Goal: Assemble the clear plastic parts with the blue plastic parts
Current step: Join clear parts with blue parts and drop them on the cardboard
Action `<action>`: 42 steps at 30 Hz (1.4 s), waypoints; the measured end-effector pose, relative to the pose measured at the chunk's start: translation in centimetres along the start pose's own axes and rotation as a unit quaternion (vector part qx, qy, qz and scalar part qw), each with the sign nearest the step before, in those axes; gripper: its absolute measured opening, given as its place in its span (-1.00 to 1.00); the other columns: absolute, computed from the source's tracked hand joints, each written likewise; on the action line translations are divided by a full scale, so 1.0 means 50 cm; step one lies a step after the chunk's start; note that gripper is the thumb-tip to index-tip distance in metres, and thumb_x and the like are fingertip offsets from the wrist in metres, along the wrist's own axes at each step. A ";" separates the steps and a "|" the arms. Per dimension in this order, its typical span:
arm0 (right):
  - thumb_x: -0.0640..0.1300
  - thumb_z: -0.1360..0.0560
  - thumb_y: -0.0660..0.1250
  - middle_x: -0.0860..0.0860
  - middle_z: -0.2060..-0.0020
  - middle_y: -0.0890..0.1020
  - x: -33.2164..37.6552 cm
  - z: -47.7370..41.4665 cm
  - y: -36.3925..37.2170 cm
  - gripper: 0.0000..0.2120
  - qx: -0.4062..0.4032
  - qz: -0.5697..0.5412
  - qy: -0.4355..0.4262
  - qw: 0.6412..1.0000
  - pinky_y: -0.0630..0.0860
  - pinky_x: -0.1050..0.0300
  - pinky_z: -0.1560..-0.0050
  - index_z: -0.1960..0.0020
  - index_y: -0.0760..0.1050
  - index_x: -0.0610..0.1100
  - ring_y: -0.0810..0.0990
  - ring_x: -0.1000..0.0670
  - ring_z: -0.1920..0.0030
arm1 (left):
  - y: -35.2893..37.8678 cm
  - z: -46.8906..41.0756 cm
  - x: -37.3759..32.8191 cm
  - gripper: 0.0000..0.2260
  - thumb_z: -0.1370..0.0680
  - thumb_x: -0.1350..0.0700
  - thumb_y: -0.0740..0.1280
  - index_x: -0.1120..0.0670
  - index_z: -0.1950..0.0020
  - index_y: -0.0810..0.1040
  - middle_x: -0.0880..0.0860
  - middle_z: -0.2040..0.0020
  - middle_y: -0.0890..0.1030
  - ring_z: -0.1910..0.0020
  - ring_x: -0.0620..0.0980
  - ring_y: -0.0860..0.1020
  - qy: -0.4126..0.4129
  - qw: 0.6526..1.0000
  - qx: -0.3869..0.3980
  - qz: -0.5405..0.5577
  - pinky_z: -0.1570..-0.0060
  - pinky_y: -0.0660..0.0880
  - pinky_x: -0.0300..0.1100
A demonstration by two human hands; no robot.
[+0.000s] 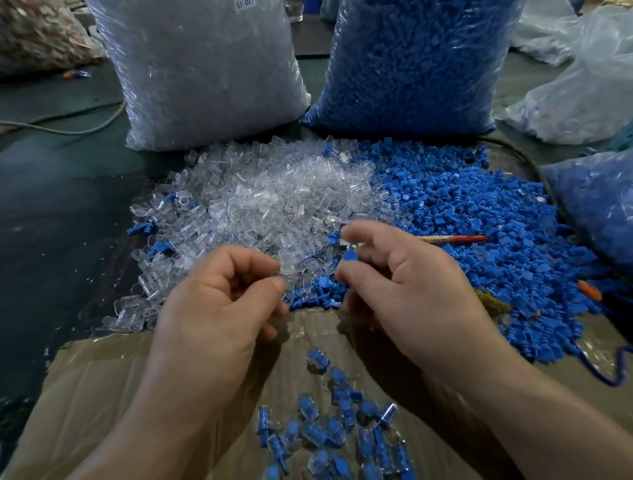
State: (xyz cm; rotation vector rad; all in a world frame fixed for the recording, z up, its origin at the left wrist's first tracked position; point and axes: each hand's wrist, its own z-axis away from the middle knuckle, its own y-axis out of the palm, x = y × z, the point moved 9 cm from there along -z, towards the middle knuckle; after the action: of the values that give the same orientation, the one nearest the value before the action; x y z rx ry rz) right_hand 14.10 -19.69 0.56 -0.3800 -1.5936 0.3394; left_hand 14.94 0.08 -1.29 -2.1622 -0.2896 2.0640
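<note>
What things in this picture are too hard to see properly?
Head view:
- The left hand: its curled fingers hide whether it holds anything.
- The blue part in the right hand: fingers cover most of it.
- The label on the clear bag: cut off by the top edge.
- The finished pieces: the lowest ones are blurred and cut off by the bottom edge.

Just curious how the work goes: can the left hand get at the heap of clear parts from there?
Probably yes: the left hand hangs at the near edge of the clear parts, nothing between them.
</note>
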 end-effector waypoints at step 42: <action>0.40 -0.45 0.11 0.12 -0.32 0.40 -0.038 -0.035 -0.084 -0.34 0.050 0.544 0.004 0.838 0.27 -0.03 -0.35 -0.44 0.09 0.14 0.30 -0.04 -0.34 | 0.058 0.017 -0.008 -0.72 -0.50 0.32 0.41 -0.08 0.21 0.62 0.12 0.43 0.60 0.52 -0.02 0.52 -0.095 0.983 0.116 0.104 0.49 0.47 -0.30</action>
State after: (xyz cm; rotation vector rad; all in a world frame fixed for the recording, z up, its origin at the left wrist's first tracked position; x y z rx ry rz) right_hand 15.78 -24.30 0.80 -1.1959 -1.1907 1.2753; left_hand 14.22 -2.85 -1.63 -1.9335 0.1598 2.2876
